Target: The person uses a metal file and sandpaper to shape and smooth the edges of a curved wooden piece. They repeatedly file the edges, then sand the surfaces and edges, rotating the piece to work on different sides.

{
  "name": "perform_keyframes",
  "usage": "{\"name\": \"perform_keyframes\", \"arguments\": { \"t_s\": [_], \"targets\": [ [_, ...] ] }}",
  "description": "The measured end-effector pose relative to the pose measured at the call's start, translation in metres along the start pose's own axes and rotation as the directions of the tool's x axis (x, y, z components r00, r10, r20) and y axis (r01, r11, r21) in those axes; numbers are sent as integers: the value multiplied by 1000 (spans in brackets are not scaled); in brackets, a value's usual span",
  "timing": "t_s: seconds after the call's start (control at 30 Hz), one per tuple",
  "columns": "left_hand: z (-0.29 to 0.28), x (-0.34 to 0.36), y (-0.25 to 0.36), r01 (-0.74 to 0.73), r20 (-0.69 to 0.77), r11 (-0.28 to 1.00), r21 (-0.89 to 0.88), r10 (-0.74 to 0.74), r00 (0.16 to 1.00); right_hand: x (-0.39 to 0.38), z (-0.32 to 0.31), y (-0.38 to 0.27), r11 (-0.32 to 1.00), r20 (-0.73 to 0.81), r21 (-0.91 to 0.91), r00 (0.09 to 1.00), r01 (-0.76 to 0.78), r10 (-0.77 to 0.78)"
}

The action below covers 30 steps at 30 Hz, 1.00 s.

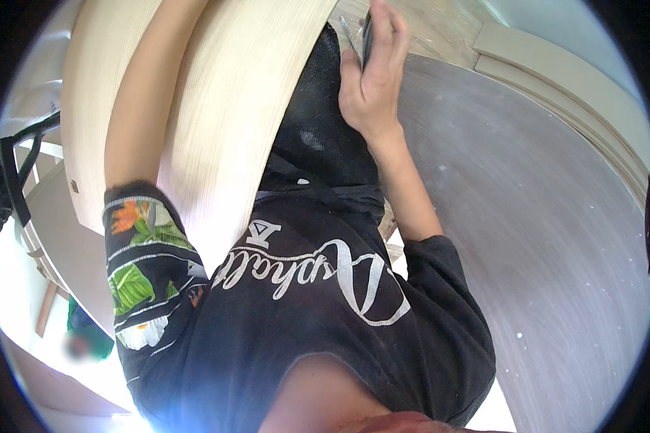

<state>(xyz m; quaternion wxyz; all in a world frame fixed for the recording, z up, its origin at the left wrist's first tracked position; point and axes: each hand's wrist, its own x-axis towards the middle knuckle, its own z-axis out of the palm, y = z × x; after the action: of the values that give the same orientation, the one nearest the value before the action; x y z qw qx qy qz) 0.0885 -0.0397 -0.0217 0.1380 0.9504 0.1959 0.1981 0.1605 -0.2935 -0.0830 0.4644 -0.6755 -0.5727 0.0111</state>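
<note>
Across the upper left, the pale wood-grain panel [231,101] looks stiff, best held by opposite edges; upper centre, the right grip [370,83] closes around a slim dark object [367,42] (left hand out of frame, state unknown).

Brightly lit overall. Blown out to white at lower left, spilling bluish glare onto black shirt [296,310]. Washed pale across wood-grained panel [227,101]; dimmer on grey board [527,202] at right. Sunk to near-black over trousers [318,108]. Smudged in small patch by green cloth [85,320]. Bowed toward rim, ringed by black fisheye border. Fairly sharp at centre.
</note>
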Motion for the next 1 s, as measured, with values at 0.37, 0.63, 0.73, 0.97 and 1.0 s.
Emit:
{"name": "perform_keyframes", "arguments": {
  "t_s": [0.37, 0.63, 0.73, 0.97, 1.0],
  "targets": [
    [-72, -203, 76, 71, 121, 964, 256, -105, 987, 13, 36, -18, 675, 24, 682, 932, -280, 362],
    [-173, -388, 135, 414, 301, 570, 710, -777, 553, 31, 33, -35, 526, 74, 780, 885, -338, 460],
    [-151, -435, 162, 492, 195, 669, 557, -681, 706, 31, 34, -36, 507, 85, 792, 883, -341, 462],
    [-117, -457, 162, 174, 257, 938, 300, -255, 932, 20, 39, -29, 432, 131, 831, 877, -352, 463],
    [-119, -451, 166, 148, 238, 949, 278, -217, 947, 13, 33, -29, 529, 87, 785, 904, -321, 419]
  ]
}}
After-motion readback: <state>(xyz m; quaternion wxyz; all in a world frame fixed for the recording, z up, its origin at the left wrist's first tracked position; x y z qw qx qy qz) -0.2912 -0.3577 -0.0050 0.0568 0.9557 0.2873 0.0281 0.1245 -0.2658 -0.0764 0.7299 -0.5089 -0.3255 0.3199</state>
